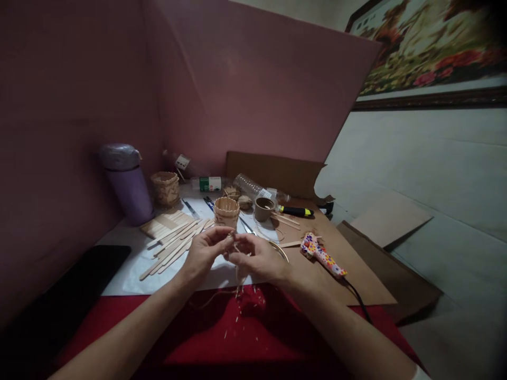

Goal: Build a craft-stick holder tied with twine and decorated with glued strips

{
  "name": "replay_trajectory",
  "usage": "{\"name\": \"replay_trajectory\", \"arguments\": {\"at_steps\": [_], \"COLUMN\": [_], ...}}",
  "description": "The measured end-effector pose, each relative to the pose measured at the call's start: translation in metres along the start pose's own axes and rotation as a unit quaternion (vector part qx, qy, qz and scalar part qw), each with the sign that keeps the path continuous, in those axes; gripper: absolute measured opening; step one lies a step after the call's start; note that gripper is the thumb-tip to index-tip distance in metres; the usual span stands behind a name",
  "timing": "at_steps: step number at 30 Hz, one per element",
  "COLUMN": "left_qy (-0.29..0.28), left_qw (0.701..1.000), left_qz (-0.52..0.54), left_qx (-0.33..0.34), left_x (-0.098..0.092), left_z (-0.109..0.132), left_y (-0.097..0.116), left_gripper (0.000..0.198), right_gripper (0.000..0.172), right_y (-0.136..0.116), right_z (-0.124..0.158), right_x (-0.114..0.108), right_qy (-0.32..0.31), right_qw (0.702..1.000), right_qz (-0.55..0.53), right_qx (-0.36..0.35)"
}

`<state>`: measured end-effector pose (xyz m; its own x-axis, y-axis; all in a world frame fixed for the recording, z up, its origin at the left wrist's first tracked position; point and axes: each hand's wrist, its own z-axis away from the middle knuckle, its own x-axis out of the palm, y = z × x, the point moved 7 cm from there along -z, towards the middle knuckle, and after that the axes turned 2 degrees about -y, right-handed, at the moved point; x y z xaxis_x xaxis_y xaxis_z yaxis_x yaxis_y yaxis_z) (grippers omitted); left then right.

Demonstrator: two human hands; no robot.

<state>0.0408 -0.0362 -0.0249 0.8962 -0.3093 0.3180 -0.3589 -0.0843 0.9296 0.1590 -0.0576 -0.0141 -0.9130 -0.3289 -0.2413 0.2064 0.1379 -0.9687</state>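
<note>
Indoors, left hand and right hand tight on twine over white paper, pink walls behind.

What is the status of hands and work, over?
Left hand and right hand both pinch the twine, fingertips close. Twine end dangles over red cloth. Stick cup just behind hands, glue gun at right, apart.

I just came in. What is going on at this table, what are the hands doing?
Both bare hands of one person are busy. The left hand and the right hand meet and pinch a piece of twine between the fingertips; its loose end hangs toward the red cloth. Behind them stands a small stick cup, with loose craft sticks to its left. A dotted glue gun lies untouched on the right.
</note>
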Motion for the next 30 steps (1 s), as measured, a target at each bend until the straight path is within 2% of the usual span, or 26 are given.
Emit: {"name": "replay_trajectory", "arguments": {"at_steps": [3, 7, 10, 14, 18, 21, 25, 28, 30], "left_qy": [0.015, 0.077, 0.1, 0.047, -0.003, -0.02, -0.059, -0.1, -0.12], "left_qw": [0.999, 0.991, 0.989, 0.992, 0.977, 0.949, 0.875, 0.809, 0.788], "left_qz": [0.045, 0.096, 0.085, -0.012, -0.175, -0.308, -0.477, -0.565, -0.577], "left_qx": [-0.009, -0.053, -0.066, -0.113, -0.124, -0.06, 0.057, 0.127, 0.177], "left_x": [-0.003, -0.016, -0.025, -0.024, -0.02, -0.017, -0.009, 0.001, 0.009], "left_z": [0.0, 0.0, -0.002, -0.003, -0.001, 0.001, 0.004, 0.007, 0.01], "left_y": [0.0, 0.0, 0.003, 0.001, -0.008, -0.008, -0.001, 0.005, 0.01], "left_gripper": [0.027, 0.029, 0.028, 0.022, 0.011, 0.008, 0.02, 0.02, 0.013], "right_gripper": [0.03, 0.039, 0.036, 0.019, 0.03, 0.034, 0.034, 0.038, 0.042], "right_y": [0.01, 0.01, 0.006, 0.007, 0.004, -0.002, -0.007, -0.004, -0.001], "right_z": [0.0, 0.006, 0.008, 0.01, 0.013, 0.017, 0.02, 0.017, 0.013], "right_x": [0.006, 0.0, -0.022, -0.047, -0.068, -0.088, -0.109, -0.105, -0.09], "right_qy": [-0.013, -0.051, 0.023, 0.103, 0.125, 0.155, 0.192, 0.196, 0.168], "right_qw": [0.998, 0.979, 0.962, 0.932, 0.899, 0.893, 0.878, 0.901, 0.919], "right_qz": [-0.044, -0.195, -0.269, -0.347, -0.418, -0.414, -0.417, -0.37, -0.347], "right_qx": [0.047, 0.027, -0.025, -0.03, -0.039, -0.082, -0.137, -0.116, -0.079]}}
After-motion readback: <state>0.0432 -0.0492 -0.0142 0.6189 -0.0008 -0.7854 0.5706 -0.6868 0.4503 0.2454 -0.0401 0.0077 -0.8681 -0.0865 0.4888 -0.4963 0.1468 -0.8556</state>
